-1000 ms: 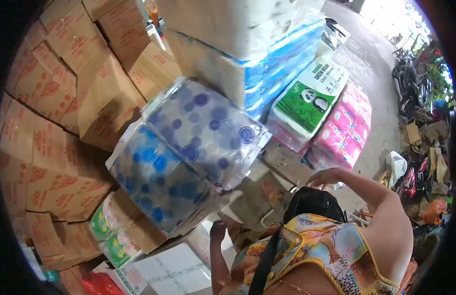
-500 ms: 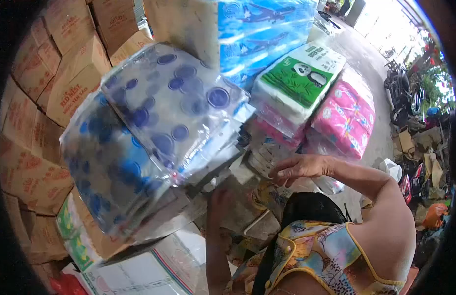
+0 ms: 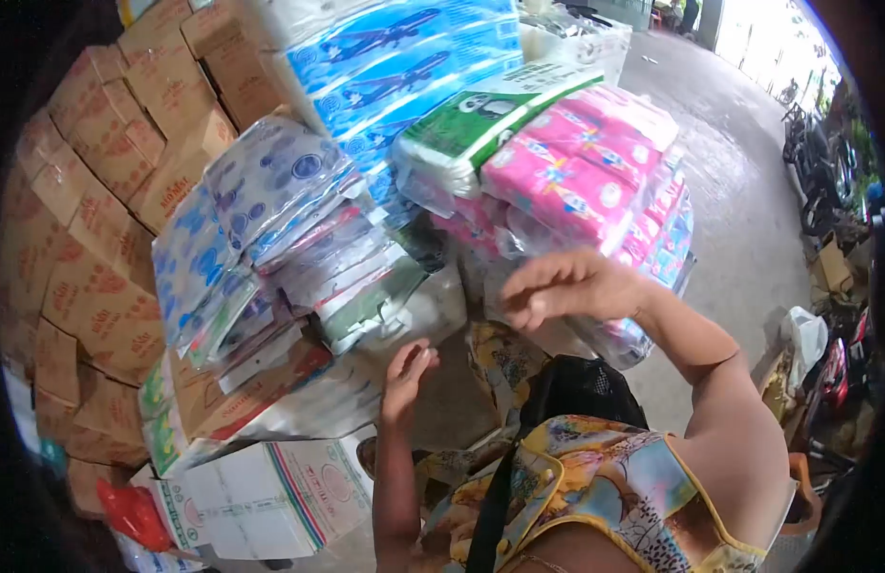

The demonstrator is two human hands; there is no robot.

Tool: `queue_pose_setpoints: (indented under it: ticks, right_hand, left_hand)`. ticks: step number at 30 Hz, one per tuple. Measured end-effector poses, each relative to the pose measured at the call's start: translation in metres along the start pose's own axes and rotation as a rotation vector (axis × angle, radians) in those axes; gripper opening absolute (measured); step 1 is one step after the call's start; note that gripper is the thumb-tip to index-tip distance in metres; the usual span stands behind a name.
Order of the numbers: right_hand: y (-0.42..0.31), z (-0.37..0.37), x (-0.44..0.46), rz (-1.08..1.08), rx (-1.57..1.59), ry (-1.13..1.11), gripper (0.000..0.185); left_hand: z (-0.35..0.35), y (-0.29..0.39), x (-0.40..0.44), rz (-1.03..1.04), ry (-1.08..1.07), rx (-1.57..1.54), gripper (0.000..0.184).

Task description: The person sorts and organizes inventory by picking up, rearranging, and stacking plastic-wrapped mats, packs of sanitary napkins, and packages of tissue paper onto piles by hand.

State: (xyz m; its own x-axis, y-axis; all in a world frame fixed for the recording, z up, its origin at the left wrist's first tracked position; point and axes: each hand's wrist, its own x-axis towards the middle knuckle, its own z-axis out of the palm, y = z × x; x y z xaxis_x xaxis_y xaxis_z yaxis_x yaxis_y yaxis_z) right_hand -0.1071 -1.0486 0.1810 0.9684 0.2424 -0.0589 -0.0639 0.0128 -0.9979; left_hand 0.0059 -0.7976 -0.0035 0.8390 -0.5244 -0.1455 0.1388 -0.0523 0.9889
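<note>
Left hand: the left hand (image 3: pixel 407 377) is raised, its fingers a little bent and not closed on anything that I can see. Nearest to it, at its 11 o'clock, are the flat plastic-wrapped packets (image 3: pixel 366 296), apart from the fingers.

Right hand: the right hand (image 3: pixel 581 289) has loosely curved fingers, the thumb apart from them, and no object shows in it. It is near the pink packs (image 3: pixel 576 181), which lie at its 12 o'clock; I cannot tell if it touches them.

Dotted packs: the clear packs with blue circles (image 3: pixel 289 181) lie at 10 o'clock from the left hand, on top of other flat packets. Their broad sides face up, probably because soft packs rest more steadily so.

Panda pack: the green-and-white panda pack (image 3: pixel 480 110) is at 11 o'clock from the right hand, directly beside the pink ones. The neighbours perhaps give each other some support.

Airplane packs: the blue packs with airplanes (image 3: pixel 394 57) rise behind, at 12 o'clock from the left hand, layered so that the prints show.

Cartons: brown cartons (image 3: pixel 103 296) are piled at 9 to 11 o'clock, likely close together to save floor space. A white printed carton (image 3: pixel 242 497) is at 8 o'clock from the left hand.
</note>
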Motion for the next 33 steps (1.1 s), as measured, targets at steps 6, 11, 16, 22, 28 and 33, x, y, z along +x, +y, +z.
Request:
queue_pose_setpoints:
  ticks: [6,11,16,22,28,33]
  right_hand:
    - [-0.01,-0.053,-0.052,-0.362,0.175,0.608,0.015]
    - [0.012,-0.112,-0.074,-0.446,0.312,0.982,0.019]
    - [0.044,-0.141,-0.079,-0.442,0.548,0.966,0.025]
    - [0.059,-0.145,-0.078,-0.43,0.691,0.831,0.005]
    - [0.06,-0.148,-0.074,-0.366,0.726,0.884,0.009]
    - [0.066,-0.151,-0.073,-0.355,0.741,0.908,0.009]
  left_hand:
    - [0.02,0.032,-0.007,-0.073,-0.102,-0.129,0.029]
    - [0.039,0.046,0.002,-0.162,-0.135,-0.211,0.03]
    - [0.066,0.074,0.036,-0.153,-0.296,-0.278,0.035]
    - [0.116,0.124,0.074,-0.13,-0.374,-0.307,0.045]
    - [0.142,0.125,0.077,-0.12,-0.417,-0.356,0.048]
    - [0.149,0.125,0.067,-0.093,-0.34,-0.393,0.052]
